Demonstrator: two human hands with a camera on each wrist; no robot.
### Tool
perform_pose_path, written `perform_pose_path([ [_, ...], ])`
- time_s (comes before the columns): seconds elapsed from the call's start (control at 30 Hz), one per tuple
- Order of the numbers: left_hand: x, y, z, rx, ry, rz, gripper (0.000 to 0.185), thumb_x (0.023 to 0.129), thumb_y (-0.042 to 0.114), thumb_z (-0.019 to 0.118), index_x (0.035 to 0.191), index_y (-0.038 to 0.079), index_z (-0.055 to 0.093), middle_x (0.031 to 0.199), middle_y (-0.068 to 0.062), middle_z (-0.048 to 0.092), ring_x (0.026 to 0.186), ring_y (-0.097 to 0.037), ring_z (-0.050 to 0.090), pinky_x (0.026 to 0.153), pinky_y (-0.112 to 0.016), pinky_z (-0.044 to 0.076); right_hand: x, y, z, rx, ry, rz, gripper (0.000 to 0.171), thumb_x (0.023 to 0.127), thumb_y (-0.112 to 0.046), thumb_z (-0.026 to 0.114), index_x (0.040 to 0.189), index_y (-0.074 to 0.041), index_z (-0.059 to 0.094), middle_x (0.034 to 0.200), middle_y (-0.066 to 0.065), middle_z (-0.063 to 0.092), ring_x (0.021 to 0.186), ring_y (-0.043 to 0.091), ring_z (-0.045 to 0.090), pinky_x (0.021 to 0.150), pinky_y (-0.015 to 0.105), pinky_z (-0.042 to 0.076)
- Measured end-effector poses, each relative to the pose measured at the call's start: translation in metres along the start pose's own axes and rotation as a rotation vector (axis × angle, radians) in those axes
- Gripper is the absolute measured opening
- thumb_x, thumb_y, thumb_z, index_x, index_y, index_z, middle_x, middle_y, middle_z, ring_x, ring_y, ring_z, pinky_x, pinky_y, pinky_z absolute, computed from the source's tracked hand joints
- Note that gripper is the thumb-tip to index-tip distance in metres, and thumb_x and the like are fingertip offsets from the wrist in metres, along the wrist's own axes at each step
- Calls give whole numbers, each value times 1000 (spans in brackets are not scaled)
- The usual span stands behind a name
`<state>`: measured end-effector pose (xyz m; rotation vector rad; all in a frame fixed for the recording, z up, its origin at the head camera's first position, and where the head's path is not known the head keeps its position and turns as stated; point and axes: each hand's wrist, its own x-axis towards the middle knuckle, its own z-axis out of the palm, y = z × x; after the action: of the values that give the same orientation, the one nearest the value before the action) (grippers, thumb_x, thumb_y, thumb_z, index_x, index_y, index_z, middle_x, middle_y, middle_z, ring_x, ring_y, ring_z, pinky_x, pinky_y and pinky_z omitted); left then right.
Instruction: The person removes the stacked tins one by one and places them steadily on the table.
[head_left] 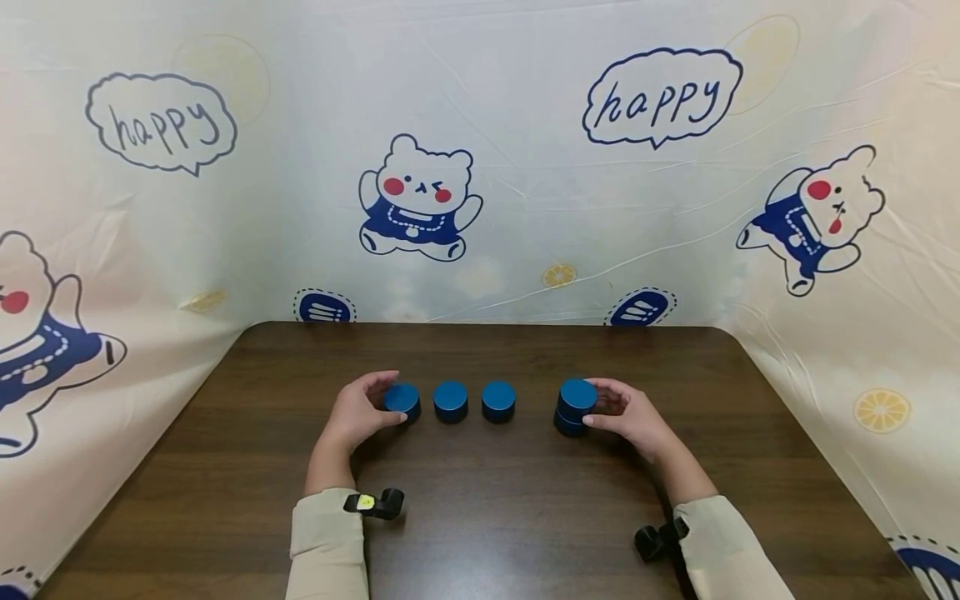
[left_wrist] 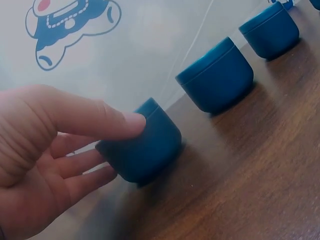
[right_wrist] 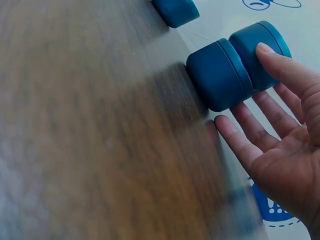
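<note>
Several small round blue lidded tins are lined up on the brown table in the head view. My left hand (head_left: 358, 413) holds the leftmost tin (head_left: 402, 400), thumb on the near side and fingers around the back. In the left wrist view the thumb (left_wrist: 117, 122) presses near the lid seam of that tin (left_wrist: 152, 147). On the right, an upper tin (head_left: 577, 395) sits on a lower tin (head_left: 570, 427). My right hand (head_left: 632, 418) pinches the upper one. The right wrist view shows the thumb across the upper tin (right_wrist: 250, 42), with lower fingers beside the bottom tin (right_wrist: 217, 75).
Two more blue tins, one left (head_left: 451, 402) and one right (head_left: 498, 402), stand between the hands. A printed cloth (head_left: 525, 208) with cartoon bears hangs behind the table (head_left: 480, 500). Black wrist cameras sit on the left cuff (head_left: 382, 503) and right cuff (head_left: 656, 540).
</note>
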<state>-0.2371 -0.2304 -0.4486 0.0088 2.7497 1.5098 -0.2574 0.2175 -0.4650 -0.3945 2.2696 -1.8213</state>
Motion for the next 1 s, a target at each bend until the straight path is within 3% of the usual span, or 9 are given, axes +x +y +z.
perform_pose_path([
  [0.23, -1, 7, -1, -53, 11, 22, 69, 80, 7, 81, 141, 8, 49, 143, -17, 49, 132, -34, 45, 108, -50, 37, -1, -1, -1, 2, -14, 11, 58, 84, -8, 77, 136, 0, 51, 128, 19, 59, 114, 30, 57, 91, 33, 52],
  [0.53, -1, 18, 1, -83, 29, 66, 68, 80, 9, 81, 140, 9, 50, 144, -16, 48, 134, -32, 44, 107, -48, 39, 0, -1, -3, -40, -66, 58, 58, 84, -10, 77, 134, 2, 50, 127, 20, 59, 114, 33, 58, 99, 45, 47],
  [1.0, 0, 32, 12, -81, -13, 144, 65, 79, 11, 82, 137, 11, 53, 141, -15, 50, 131, -37, 45, 105, -51, 40, 4, -1, -4, -95, -97, 68, 56, 85, -13, 77, 132, 3, 52, 125, 18, 61, 113, 32, 57, 100, 47, 46],
])
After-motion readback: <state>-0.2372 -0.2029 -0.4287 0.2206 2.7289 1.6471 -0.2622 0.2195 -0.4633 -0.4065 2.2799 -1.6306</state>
